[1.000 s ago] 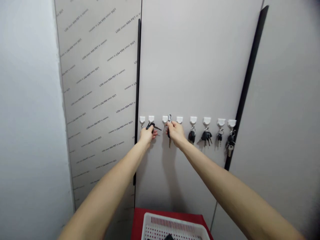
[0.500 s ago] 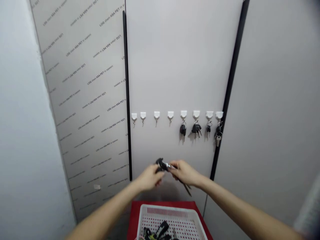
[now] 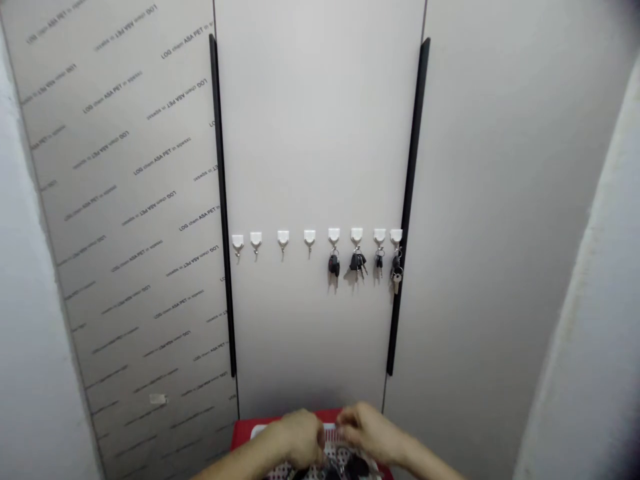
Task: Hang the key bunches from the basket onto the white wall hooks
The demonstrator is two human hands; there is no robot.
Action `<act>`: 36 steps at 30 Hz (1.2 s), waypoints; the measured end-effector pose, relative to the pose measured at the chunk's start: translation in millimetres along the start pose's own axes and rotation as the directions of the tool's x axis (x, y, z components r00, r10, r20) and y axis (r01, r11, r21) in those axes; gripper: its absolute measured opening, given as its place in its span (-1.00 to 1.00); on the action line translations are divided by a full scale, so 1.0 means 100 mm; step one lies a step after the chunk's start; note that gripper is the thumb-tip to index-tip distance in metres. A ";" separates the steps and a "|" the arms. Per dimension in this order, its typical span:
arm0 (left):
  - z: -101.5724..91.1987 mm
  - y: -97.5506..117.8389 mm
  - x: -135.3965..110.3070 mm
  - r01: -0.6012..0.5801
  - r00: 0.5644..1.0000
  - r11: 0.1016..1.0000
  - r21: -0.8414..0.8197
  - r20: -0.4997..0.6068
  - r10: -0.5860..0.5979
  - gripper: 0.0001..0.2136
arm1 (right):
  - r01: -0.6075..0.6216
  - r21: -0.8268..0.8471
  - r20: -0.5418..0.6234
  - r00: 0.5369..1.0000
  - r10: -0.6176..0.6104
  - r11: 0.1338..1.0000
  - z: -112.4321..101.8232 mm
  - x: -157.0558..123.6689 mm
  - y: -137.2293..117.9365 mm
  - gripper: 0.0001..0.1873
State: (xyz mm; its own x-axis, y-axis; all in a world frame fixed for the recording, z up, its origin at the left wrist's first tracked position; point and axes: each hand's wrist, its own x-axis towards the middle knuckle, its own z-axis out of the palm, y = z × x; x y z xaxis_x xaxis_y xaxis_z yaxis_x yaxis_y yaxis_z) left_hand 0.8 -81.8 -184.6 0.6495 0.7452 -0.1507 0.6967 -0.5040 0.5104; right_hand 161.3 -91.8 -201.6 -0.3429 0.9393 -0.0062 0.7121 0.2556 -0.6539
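A row of white hooks (image 3: 283, 238) runs across the grey cabinet door. The left ones hang bare. The right ones carry bunches of black-headed keys (image 3: 357, 261). At the bottom edge my left hand (image 3: 299, 437) and my right hand (image 3: 367, 433) sit close together over a white basket (image 3: 260, 430) on a red surface (image 3: 243, 432). Both hands have curled fingers. Dark keys (image 3: 345, 467) show just under them, and I cannot make out whether either hand grips them.
A panel with protective film printed in grey text (image 3: 125, 200) stands at the left. Black vertical handles (image 3: 219, 200) flank the hook door. White walls close in on both sides.
Both hands dropped from the hook row to the basket, carrying two key bunches down. The two hooks they were at now hang bare. The view pulled back.
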 end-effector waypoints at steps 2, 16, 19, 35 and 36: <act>-0.28 0.10 0.09 0.025 0.990 1.000 -0.013 -0.142 -0.026 -0.78 | 0.058 0.069 -0.273 0.961 -0.037 0.996 -0.36 0.09 -0.14 -0.79; -1.53 0.93 1.06 -0.232 0.660 0.851 -0.471 -0.719 -0.218 -0.85 | 0.133 0.037 -0.872 0.489 -0.033 0.990 -1.77 0.66 -0.86 -0.65; -1.71 1.03 0.95 -0.314 0.601 0.845 -0.433 -0.779 -0.176 -0.87 | 0.165 -0.020 -0.870 0.484 -0.099 0.986 -1.96 0.59 -0.96 -0.69; -1.43 0.97 0.42 -0.215 0.861 0.968 -0.132 -0.493 0.125 -0.87 | -0.008 0.098 -0.688 0.722 0.074 0.995 -2.33 0.42 -1.28 -0.83; -1.41 0.94 0.42 -0.208 0.869 0.968 -0.139 -0.481 0.118 -0.86 | -0.022 0.102 -0.661 0.746 0.084 0.995 -2.37 0.41 -1.32 -0.84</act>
State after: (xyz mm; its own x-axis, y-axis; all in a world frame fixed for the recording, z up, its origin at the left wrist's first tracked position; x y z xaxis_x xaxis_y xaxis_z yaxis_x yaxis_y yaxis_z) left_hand 50.7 -36.4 -24.1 0.4998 0.7981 0.3365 0.4972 -0.5824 0.6431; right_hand 198.2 -33.3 63.6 0.2091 0.8731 0.4405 0.6529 0.2106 -0.7275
